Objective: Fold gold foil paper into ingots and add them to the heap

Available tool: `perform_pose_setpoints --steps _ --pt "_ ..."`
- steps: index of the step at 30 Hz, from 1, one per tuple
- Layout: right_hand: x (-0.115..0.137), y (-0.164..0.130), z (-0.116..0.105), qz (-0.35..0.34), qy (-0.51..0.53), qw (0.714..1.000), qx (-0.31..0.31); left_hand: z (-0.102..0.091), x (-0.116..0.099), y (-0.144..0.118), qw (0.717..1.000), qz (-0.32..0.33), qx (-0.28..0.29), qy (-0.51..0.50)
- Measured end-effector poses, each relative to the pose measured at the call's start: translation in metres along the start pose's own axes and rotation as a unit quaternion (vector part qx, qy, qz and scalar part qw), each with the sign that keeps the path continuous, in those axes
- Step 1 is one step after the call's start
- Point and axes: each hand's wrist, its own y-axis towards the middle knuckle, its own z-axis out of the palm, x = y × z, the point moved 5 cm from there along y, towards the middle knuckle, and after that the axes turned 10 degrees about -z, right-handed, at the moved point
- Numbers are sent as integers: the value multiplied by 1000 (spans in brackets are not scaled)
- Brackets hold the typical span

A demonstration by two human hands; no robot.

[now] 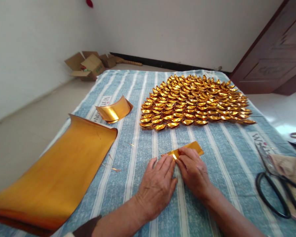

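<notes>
A narrow strip of shiny gold paper lies slanted on the striped cloth, and both my hands work on it. My left hand presses the strip's left end with its fingers held together. With thumb and fingers, my right hand pinches the strip near its middle, close beside the left fingertips. The right end of the strip sticks out flat past my right hand. Beyond my hands, rows of folded gold paper ingots cover the cloth. To the left sit a curved stack of gold paper strips and a large gold paper sheet.
Scissors with black handles lie at the right edge by a beige cloth. Thin gold scraps are scattered left of my hands. Beyond the striped tablecloth, cardboard boxes stand on the floor near a brown door.
</notes>
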Motion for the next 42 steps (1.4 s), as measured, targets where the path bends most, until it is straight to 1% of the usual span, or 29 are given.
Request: perform_pose_setpoints --steps 6,10,13,16,21,23,25,28,30,35,39,42 --pt "-4 -5 -3 20 22 999 -17 1 -1 0 1000 0 9 14" --pt "-5 -2 -6 3 31 999 -12 3 -1 -1 1000 8 10 24" --pt "-2 -1 -5 -43 5 999 29 4 0 -1 1000 6 7 21" --pt "3 -4 -3 -104 -43 990 80 5 1 -1 1000 5 11 15" --pt "11 -11 -4 -203 -107 967 112 4 1 -1 1000 -1 6 4" --pt "14 -12 -4 -230 -142 954 132 4 1 -2 1000 -1 5 2" --pt "16 -13 -3 -247 -171 939 167 3 1 -2 1000 -1 5 5" --pt "16 -13 -1 -261 -179 925 210 4 3 -2 1000 -1 12 12" --pt "15 -14 -1 -268 -165 926 209 5 5 -2 1000 2 22 15" --pt "11 -18 -7 -284 -138 934 167 7 10 -1 999 17 47 17" --pt "11 -18 -10 -294 -133 930 174 5 15 0 997 21 68 24" --pt "12 -17 -12 -293 -134 930 174 3 20 0 996 24 73 36"
